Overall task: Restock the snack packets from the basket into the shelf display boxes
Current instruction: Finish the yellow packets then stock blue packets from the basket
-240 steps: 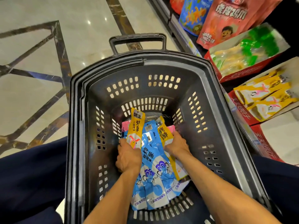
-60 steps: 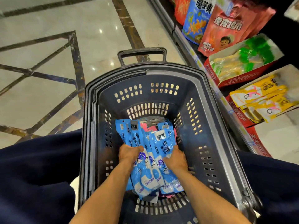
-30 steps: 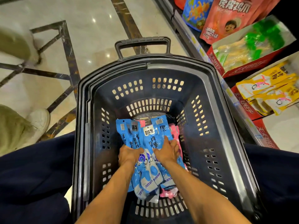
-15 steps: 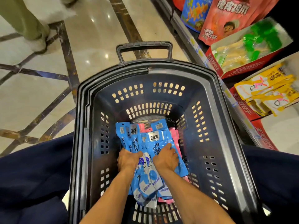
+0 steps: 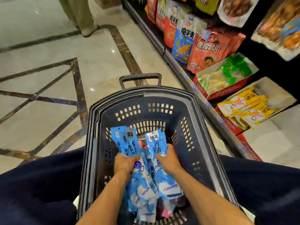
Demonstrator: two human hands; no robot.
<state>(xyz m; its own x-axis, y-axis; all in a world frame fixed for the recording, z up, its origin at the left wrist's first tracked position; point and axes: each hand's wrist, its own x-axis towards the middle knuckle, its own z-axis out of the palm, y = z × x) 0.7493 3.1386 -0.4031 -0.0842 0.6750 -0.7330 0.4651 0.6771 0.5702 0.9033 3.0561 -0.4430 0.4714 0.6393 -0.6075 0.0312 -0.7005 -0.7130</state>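
A dark plastic basket (image 5: 199, 130) sits between my knees, its handle at the far end. Both my hands are inside it. My left hand (image 5: 125, 163) grips a bunch of blue snack packets (image 5: 128, 142), and my right hand (image 5: 167, 158) grips another bunch of blue packets (image 5: 156, 142); both bunches are raised off the basket floor. Pink packets (image 5: 167, 208) lie beneath them. To the right, the shelf holds a red display box with yellow packets (image 5: 248, 109) and a red box with green-and-yellow packets (image 5: 225, 77).
Large standing snack bags (image 5: 204, 49) line the low shelf further along, and more bags hang above at the upper right. A person's trouser leg (image 5: 81, 15) stands on the marble floor at the far left. My dark-trousered knees flank the basket.
My hands have lifted the blue packets up from the basket bottom and split them into two bunches. The view tilted up toward the shelf; a passer-by moved further away.
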